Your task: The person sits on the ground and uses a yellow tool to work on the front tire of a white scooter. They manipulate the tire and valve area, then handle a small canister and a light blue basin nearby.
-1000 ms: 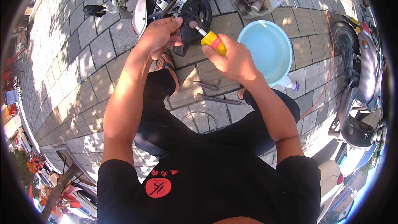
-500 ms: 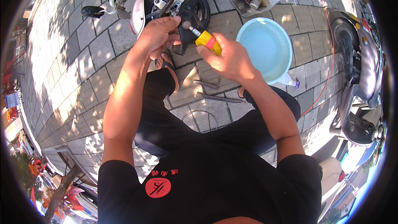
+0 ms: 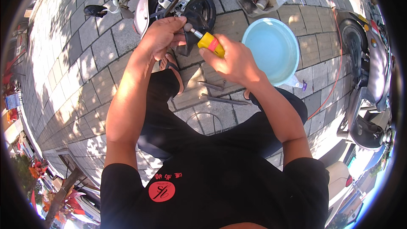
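My right hand is wrapped around a small yellow power grinder with a red band. Its metal shank ends in a rounded grey grinding head, which is at the surface of a black rubber inner tube. Between the fingers and thumb of my left hand the tube is pinched and stretched; some fingers are hidden behind it. The tube hangs beside the wheel of a white two-wheeler lying at the far side. Whether the head touches the rubber I cannot tell.
Right of my right hand stands a light blue basin of water. Behind it is a clear plastic bin of odds and ends. Metal bars lie between my feet. An orange cable and a parked scooter are farther right.
The grinder in my right hand has shifted slightly left, its head moving a little down along the rubber. My left hand stays nearly in place, still pinching the inner tube.
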Demonstrator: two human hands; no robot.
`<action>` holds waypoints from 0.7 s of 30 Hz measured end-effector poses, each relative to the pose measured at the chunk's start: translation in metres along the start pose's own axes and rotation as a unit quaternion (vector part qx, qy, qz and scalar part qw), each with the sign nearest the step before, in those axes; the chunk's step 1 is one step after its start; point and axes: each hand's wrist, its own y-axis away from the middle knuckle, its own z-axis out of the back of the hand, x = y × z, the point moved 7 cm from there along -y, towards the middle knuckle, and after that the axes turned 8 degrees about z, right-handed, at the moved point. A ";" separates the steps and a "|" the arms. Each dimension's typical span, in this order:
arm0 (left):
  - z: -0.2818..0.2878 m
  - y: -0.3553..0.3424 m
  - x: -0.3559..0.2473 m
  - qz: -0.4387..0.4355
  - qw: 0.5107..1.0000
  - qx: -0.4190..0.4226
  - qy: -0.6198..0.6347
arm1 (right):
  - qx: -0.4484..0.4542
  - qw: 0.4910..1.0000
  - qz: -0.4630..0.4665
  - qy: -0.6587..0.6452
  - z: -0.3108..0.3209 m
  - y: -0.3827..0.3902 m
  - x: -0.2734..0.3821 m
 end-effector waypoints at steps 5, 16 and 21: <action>-0.002 0.005 -0.003 0.002 1.000 -0.010 0.002 | 0.010 1.000 -0.003 0.016 -0.002 0.003 -0.003; 0.001 0.005 -0.007 -0.025 1.000 -0.012 0.004 | 0.004 0.997 -0.077 0.010 0.011 0.003 -0.017; -0.002 0.001 -0.003 -0.021 1.000 0.002 -0.014 | 0.023 0.998 -0.059 -0.023 0.004 -0.002 -0.004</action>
